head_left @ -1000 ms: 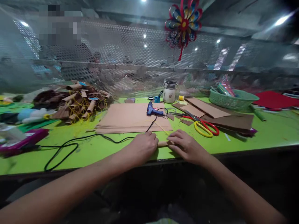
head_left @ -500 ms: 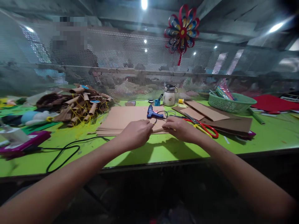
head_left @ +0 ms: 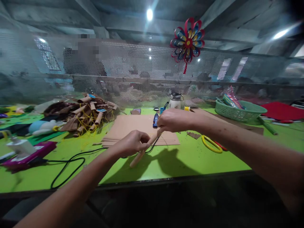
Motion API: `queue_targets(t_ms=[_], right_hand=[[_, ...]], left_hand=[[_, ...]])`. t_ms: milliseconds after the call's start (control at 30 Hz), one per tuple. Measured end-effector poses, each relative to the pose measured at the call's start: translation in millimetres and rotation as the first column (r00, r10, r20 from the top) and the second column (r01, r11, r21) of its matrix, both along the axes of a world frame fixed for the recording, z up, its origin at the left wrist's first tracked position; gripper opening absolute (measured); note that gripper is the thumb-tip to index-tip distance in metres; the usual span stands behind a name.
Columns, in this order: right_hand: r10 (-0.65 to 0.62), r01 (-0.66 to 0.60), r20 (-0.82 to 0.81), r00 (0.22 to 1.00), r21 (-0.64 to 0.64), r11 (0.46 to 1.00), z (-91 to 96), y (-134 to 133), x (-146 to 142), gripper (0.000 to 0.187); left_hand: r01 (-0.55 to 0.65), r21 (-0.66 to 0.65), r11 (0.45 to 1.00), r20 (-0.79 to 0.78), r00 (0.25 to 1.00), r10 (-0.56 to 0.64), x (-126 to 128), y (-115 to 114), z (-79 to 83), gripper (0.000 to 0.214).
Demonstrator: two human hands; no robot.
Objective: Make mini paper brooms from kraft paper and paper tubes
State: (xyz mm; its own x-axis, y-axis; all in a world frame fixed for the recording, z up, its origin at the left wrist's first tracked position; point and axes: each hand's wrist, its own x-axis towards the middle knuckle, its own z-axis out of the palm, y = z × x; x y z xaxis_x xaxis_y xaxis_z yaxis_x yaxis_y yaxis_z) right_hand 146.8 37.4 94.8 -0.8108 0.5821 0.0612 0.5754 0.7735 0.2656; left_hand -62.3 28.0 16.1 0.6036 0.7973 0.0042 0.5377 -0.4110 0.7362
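Note:
A thin tube of rolled brown cardboard (head_left: 137,159) slants between my hands, its lower end near the green tabletop. My left hand (head_left: 134,141) pinches the tube around its middle. Higher up, my right hand (head_left: 174,119) has its fingers closed on the upper end. A blue glue gun (head_left: 155,121) is just behind my right fingertips, partly hidden by that hand. Beneath it lies a stack of flat cardboard sheets (head_left: 128,125). A black cord (head_left: 155,145) passes behind the tube.
At the left are a pile of cardboard tubes with yellow string (head_left: 89,115) and a purple power strip (head_left: 30,155). Scissors with yellow and red handles (head_left: 211,145) lie right, partly hidden by my forearm. Behind are a white jar (head_left: 175,103) and a green basket (head_left: 239,110).
The tube has swung from nearly level to a steep slant. My right hand has moved up and over it, covering part of the glue gun; my left hand is lower along the tube.

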Motion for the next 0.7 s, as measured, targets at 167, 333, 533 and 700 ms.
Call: queue_targets(t_ms=[167, 333, 533, 700], right_hand=[[0.279, -0.191, -0.277, 0.920, 0.307, 0.932, 18.9, 3.9, -6.5, 0.011], [0.169, -0.050, -0.772, 0.613, 0.175, 0.983, -18.2, -15.6, 10.3, 0.020], [-0.463, -0.255, -0.703, 0.541, -0.661, 0.706, -96.4, -27.7, -5.1, 0.039], [-0.671, -0.521, -0.611, 0.420, -0.768, 0.373, -116.4, -36.1, -23.9, 0.045]], left_hand=[[0.036, -0.454, 0.890, 0.461, 0.865, 0.200, -11.1, 15.1, -14.7, 0.021], [0.134, -0.620, 0.773, 0.657, 0.627, 0.418, -10.1, 17.8, -20.4, 0.022], [0.232, -0.556, 0.798, 0.761, 0.527, 0.378, -1.9, 18.5, -19.4, 0.019], [0.284, -0.530, 0.799, 0.792, 0.503, 0.346, -1.8, 20.8, -23.9, 0.022]])
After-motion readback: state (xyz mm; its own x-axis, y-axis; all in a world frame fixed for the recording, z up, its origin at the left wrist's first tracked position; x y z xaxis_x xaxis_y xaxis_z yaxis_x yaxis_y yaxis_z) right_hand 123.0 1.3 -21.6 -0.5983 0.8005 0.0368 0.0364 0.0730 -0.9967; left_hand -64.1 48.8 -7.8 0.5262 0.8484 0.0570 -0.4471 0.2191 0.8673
